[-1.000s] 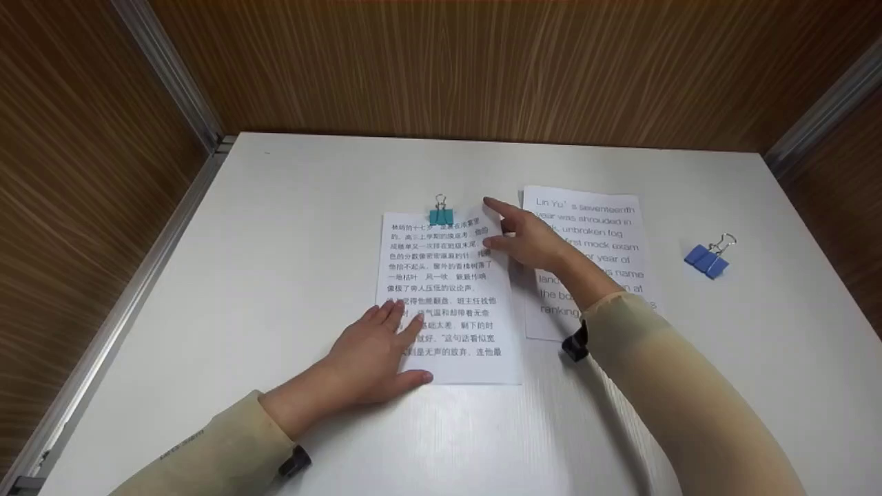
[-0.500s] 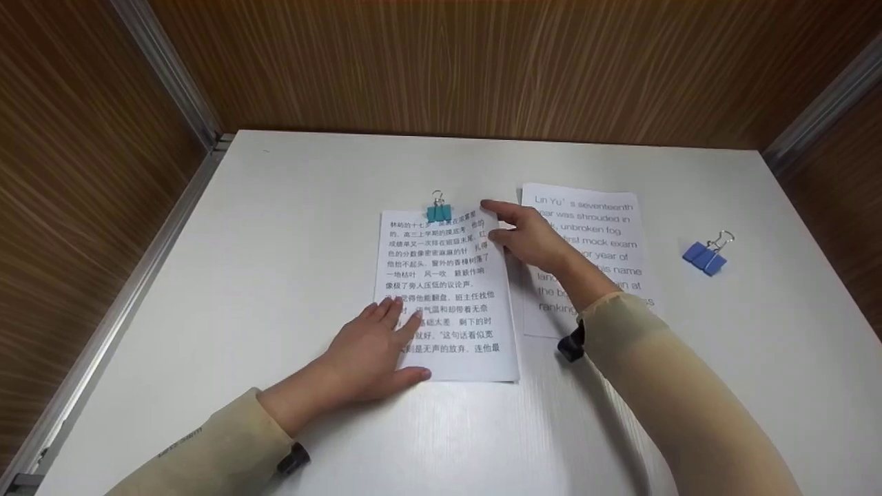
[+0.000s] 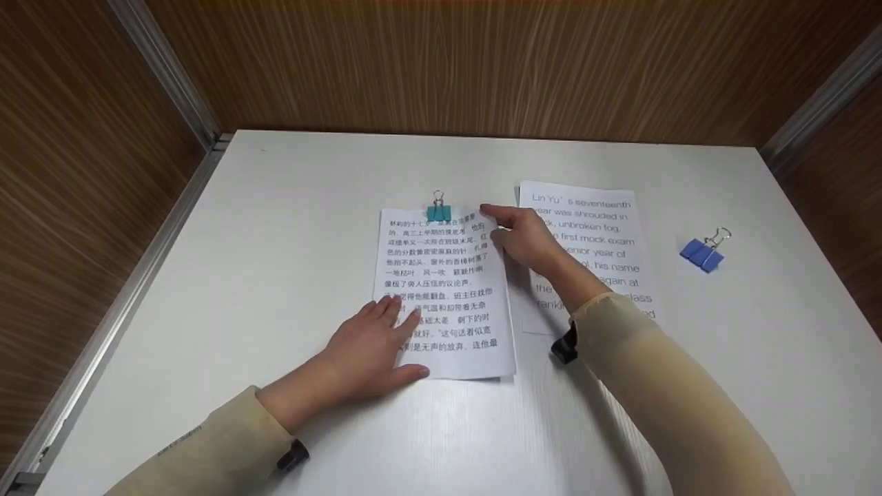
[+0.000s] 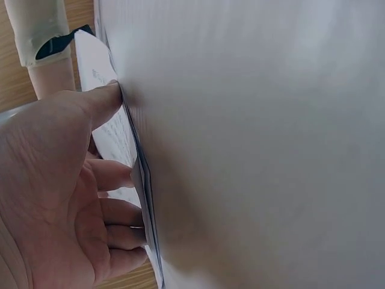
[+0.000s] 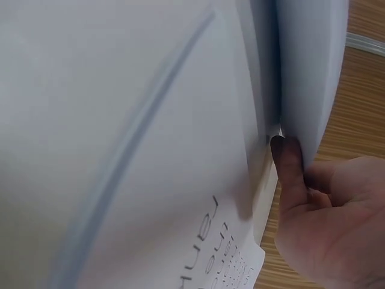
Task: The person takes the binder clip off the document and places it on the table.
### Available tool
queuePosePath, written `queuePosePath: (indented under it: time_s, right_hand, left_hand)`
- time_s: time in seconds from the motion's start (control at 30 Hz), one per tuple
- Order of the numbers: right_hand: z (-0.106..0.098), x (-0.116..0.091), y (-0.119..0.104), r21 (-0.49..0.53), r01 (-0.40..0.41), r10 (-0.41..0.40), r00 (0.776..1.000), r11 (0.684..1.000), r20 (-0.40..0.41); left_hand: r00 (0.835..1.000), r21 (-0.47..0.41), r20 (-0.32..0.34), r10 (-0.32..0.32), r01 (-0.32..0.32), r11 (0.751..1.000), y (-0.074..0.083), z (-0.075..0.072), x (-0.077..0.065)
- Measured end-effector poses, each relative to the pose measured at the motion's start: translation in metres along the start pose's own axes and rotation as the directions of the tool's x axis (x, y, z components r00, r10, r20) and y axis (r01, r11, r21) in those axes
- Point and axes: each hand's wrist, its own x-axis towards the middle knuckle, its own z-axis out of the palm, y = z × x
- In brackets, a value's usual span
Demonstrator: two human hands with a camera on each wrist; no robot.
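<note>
A stack of sheets printed with Chinese text (image 3: 441,282) lies mid-table in the head view, with a teal binder clip (image 3: 439,213) on its top edge. My left hand (image 3: 365,348) rests on the stack's lower left, fingers spread and thumb near the bottom edge. At the upper right corner, my right hand (image 3: 534,241) pinches paper. The right wrist view shows the bent sheet (image 5: 310,78) between the thumb and fingers of that hand (image 5: 328,223). Layered paper edges (image 4: 144,180) show beside my left fingers in the left wrist view.
Sheets with English text (image 3: 606,227) lie just right of the stack, partly under my right forearm. Farther right is a blue binder clip (image 3: 701,255). Wood-grain panels (image 3: 482,69) bound the white table (image 3: 296,207) at the back and sides.
My right thumb and index finger have drawn closer together at the corner. The top sheet bends up there slightly, and a lower sheet's edge shows at the bottom right. The left hand stays put.
</note>
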Motion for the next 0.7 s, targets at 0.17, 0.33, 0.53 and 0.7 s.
queuePosePath:
  time_s: [0.17, 0.33, 0.53, 0.7]
  right_hand:
    - [-0.001, -0.003, -0.001, 0.145, -0.03, 0.033, 0.999, 0.989, -0.021]
    - [-0.002, -0.009, -0.006, 0.259, -0.001, 0.014, 0.999, 0.966, -0.048]
    - [-0.005, -0.019, -0.014, 0.313, 0.061, -0.037, 0.996, 0.948, -0.081]
    - [-0.007, -0.028, -0.017, 0.343, 0.096, -0.069, 0.993, 0.934, -0.091]
  left_hand:
    - [1.0, 0.0, 0.004, -0.001, 0.001, 1.0, 0.0, -0.002, -0.001]
    - [0.999, -0.033, -0.048, -0.003, 0.001, 0.999, -0.003, -0.01, 0.0]
    - [0.963, -0.137, -0.268, -0.033, -0.004, 0.991, -0.014, -0.039, 0.012]
    - [0.874, -0.301, -0.475, -0.101, -0.054, 0.952, -0.026, -0.073, 0.028]
